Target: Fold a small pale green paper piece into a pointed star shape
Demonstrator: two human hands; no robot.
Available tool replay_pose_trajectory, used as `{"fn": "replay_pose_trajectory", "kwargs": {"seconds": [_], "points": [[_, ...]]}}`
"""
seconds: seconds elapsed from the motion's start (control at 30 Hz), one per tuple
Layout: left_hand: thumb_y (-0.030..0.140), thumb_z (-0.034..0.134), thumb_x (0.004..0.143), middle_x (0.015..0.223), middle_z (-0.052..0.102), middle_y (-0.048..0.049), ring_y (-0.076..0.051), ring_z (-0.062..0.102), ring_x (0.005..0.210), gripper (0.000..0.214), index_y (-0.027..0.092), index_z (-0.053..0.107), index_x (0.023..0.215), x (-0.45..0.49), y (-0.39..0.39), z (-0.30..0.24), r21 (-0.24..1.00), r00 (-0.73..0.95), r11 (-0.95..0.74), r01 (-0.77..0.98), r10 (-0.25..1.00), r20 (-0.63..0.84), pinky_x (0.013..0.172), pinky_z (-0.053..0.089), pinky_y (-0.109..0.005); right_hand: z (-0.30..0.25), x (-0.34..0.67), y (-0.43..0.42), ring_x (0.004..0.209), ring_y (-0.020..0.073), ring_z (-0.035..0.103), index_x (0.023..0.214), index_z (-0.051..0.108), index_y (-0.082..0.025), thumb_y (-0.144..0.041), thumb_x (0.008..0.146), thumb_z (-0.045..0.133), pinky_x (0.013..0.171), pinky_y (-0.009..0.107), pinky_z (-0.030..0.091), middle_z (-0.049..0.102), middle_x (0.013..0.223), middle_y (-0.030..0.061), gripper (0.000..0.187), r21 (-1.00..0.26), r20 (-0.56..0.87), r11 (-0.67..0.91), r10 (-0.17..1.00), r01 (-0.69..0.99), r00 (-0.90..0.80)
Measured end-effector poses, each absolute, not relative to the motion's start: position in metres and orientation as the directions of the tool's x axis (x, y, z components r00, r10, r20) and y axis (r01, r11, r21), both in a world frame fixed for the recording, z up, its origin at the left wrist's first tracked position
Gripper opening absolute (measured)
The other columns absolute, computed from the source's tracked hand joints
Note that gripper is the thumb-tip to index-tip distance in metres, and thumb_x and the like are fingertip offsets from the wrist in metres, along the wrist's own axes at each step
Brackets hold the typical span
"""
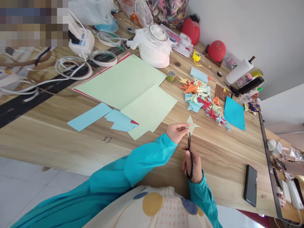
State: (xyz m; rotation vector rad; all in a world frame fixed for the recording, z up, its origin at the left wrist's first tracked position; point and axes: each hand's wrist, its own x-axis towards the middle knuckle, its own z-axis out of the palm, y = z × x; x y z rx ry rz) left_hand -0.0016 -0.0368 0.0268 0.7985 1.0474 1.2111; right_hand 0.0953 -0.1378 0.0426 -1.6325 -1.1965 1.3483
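Note:
Between the fingers of my left hand (178,131) is a pale green paper star (193,126) with pointed arms, held just above the table. My right hand (195,164) grips a pair of black-handled scissors (189,148), their blades pointing up at the star's lower edge. How far the blades are parted I cannot tell. A little beyond my hands lies a pile of paper stars (199,95) in orange, blue, red and pale green. To the left, pale green sheets (152,106) overlap, with blue paper pieces (90,116) beside them.
A turquoise cloth-like square (234,113) lies right of the pile, and a phone (250,185) near the right edge. Farther back are a spool (171,76), a yellow tape measure (196,56), a white wrapped bundle (154,47), red round objects (216,50) and coiled white cables (73,68).

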Motion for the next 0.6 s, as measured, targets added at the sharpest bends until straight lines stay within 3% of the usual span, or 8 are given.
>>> {"fn": "replay_pose_trajectory", "kwargs": {"seconds": [0.6], "points": [[0.015, 0.071, 0.053, 0.047, 0.055, 0.0024, -0.007, 0.048, 0.048, 0.021, 0.011, 0.070, 0.073, -0.0014, -0.0366, 0.0325, 0.903, 0.025, 0.226, -0.365, 0.972, -0.233, 0.049, 0.044, -0.019, 0.0377, 0.0991, -0.1385, 0.022, 0.0065, 0.032, 0.092, 0.051, -0.015, -0.055, 0.079, 0.041, 0.023, 0.016, 0.020, 0.037, 0.033, -0.0088, 0.044, -0.910, -0.342, -0.339, 0.939, 0.237, 0.030]]}}
